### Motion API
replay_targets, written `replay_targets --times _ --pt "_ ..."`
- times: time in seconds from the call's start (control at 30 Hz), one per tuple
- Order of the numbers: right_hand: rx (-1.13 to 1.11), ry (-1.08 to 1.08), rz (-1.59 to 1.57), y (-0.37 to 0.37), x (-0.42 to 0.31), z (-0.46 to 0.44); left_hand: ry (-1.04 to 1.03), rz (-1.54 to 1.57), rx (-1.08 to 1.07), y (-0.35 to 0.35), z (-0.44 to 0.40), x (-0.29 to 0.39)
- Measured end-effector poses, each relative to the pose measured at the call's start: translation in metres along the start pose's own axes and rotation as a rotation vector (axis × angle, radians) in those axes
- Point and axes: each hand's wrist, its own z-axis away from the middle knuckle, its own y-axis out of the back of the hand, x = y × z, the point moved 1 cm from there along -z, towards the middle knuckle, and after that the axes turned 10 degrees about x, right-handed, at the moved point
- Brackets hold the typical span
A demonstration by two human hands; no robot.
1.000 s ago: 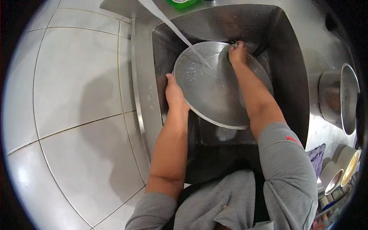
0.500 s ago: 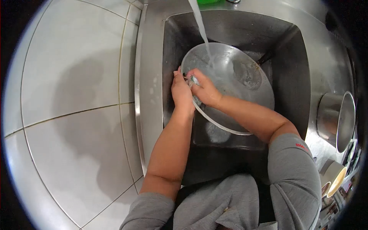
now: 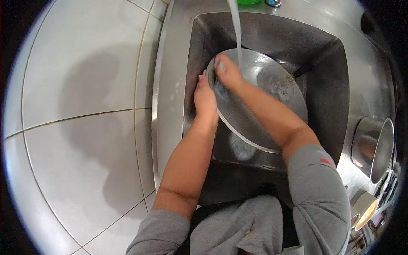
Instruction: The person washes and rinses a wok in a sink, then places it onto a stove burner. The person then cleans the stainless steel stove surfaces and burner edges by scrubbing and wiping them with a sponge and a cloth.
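A large, shallow metal bowl [image 3: 250,123] lies tilted in the sink, wet inside, with water streaming into it. My left hand [image 3: 205,95] grips the bowl at its left rim, fingers along the outside. Inside the bowl, close to the upper left rim, my right hand [image 3: 228,73] presses against the wall. Its fingers are curled round something small and pale that I cannot make out. The water stream [image 3: 236,34] falls just beyond the right hand.
The steel sink [image 3: 327,106] surrounds the bowl. On the counter to the right stand a metal pot [image 3: 365,142] and a cream-coloured container [image 3: 365,208]. A green object [image 3: 248,1] and a round knob [image 3: 273,3] are at the top edge. White tiles [image 3: 85,85] cover the left side.
My right hand has moved up along the bowl's inner wall, away from my left hand. My left hand stays on the rim. The whole view has shifted slightly.
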Motion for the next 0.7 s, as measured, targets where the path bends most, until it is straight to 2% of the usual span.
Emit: replay_targets --times 0.03,0.07,0.1,0.17,0.2,0.23,0.3,0.33,0.37,0.43,0.47,0.53,0.57,0.63,0.67,0.7 --pt "0.150 -0.067 0.105 -0.001 0.014 -0.017 0.018 0.006 0.006 -0.002 0.002 0.002" --pt "0.250 0.020 0.221 0.000 0.014 -0.021 0.034 0.014 0.010 -0.004 0.002 0.004" --pt "0.260 0.015 0.217 -0.002 0.006 -0.013 0.034 0.004 0.005 0.000 -0.001 0.002" --pt "0.127 0.005 0.013 -0.002 -0.028 0.027 -0.071 -0.056 0.009 0.009 -0.008 -0.008" --pt "-0.031 -0.030 -0.166 0.001 -0.040 0.048 -0.072 -0.048 0.005 0.009 -0.009 -0.008" --pt "-0.033 -0.033 -0.161 0.004 -0.041 0.048 -0.081 -0.089 0.010 0.012 -0.008 -0.009" --pt "-0.080 0.307 -0.070 0.011 -0.044 0.046 -0.089 -0.117 0.019 0.009 -0.003 -0.008" --pt "0.043 0.369 0.062 0.003 -0.024 0.028 -0.040 -0.037 -0.026 0.002 0.005 -0.001" --pt "0.046 0.361 0.059 0.005 -0.018 0.012 0.009 0.039 -0.074 -0.003 0.012 0.003" --pt "0.139 -0.019 0.318 0.013 -0.013 -0.015 -0.014 -0.079 -0.027 0.002 0.002 0.000" --pt "0.143 -0.022 0.318 0.011 -0.014 -0.010 -0.048 -0.059 -0.047 0.013 -0.014 -0.012" --pt "0.049 0.084 0.044 0.006 -0.026 0.021 -0.074 -0.017 -0.064 0.019 -0.021 -0.021" --pt "0.043 0.085 0.050 0.009 -0.036 0.039 -0.057 -0.011 -0.058 0.018 -0.017 -0.018" --pt "-0.192 -0.053 -0.266 0.018 -0.060 0.073 -0.033 -0.002 -0.043 0.018 -0.010 -0.018" --pt "-0.194 -0.052 -0.263 0.016 -0.056 0.067 -0.073 -0.059 0.005 0.016 -0.009 -0.018" --pt "-0.112 0.109 -0.147 0.012 -0.048 0.052 -0.116 -0.122 0.053 0.015 -0.009 -0.018"
